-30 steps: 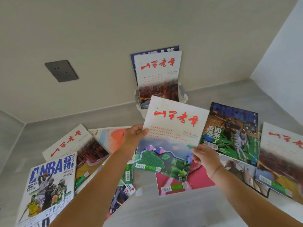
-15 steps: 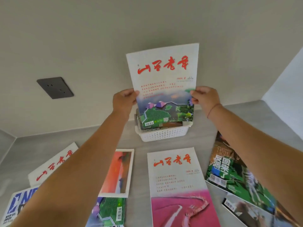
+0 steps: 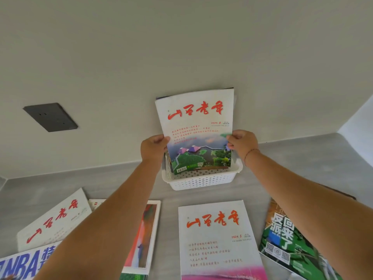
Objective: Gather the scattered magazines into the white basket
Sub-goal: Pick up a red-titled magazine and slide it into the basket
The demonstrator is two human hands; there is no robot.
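I read red brush characters and "2025 8" on the magazine standing in the basket (image 3: 198, 126) at twelve o'clock. The flat magazine at six o'clock (image 3: 219, 239) bears the same red title and "2024 8". At eight o'clock, a blue cover (image 3: 24, 263) reads "NBA". At four o'clock, a green cover (image 3: 282, 237) carries "反回派来了" and QR codes.

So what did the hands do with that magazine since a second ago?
Both hands, left hand and right hand, lifted the held magazine from above the floor pile and lowered it upright into the white basket, in front of the ones already there. They still grip its side edges. The pink-bottomed magazine it had covered now shows; the others stayed put.
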